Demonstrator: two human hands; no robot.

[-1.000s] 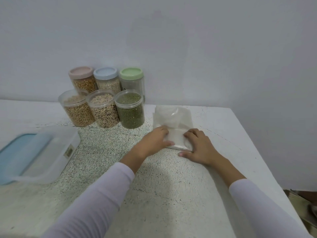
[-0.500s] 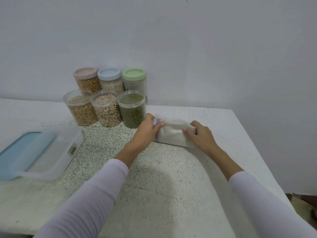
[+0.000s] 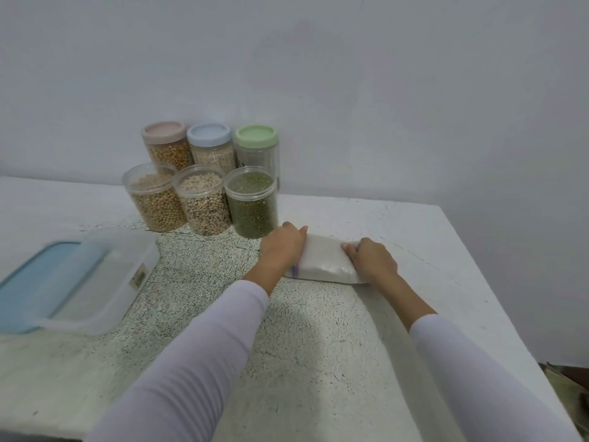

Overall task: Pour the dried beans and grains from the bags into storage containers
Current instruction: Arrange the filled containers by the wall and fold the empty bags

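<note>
I had both hands on the bag (image 3: 322, 262), a clear plastic one packed with white grain, lying on its side on the desk (image 3: 318, 346) just right of the jars. My left hand (image 3: 282, 250) was cupped over the bag's left end, fingers curled round the far edge; a bit of purple and blue print showed on the plastic under that wrist. My right hand (image 3: 371, 260) gripped the bag's right end, fingers curled over the top. The two hands sat apart with the bag's middle exposed between them. Both sleeves were white. Jar cluster sat against the wall, two rows of three. Front row, all without lids: chickpea jar (image 3: 156, 199) on the left, pale bean jar (image 3: 204, 200) in the middle, green bean jar (image 3: 251, 202) on the right, nearest my left hand but not touching it. Back row, all lidded: pink-lid jar (image 3: 165, 143) with brownish grain, blue-lid jar (image 3: 210, 145) with pale grain, green-lid jar (image 3: 256, 148), contents of that one I couldn't make out. Jars in each row stood touching or nearly so. A clear rectangular container (image 3: 95, 282) with a blue lid (image 3: 38, 282) sat at the left of the desk, well apart from the bag, blurred; a small label showed on its near wall, unreadable.
</note>
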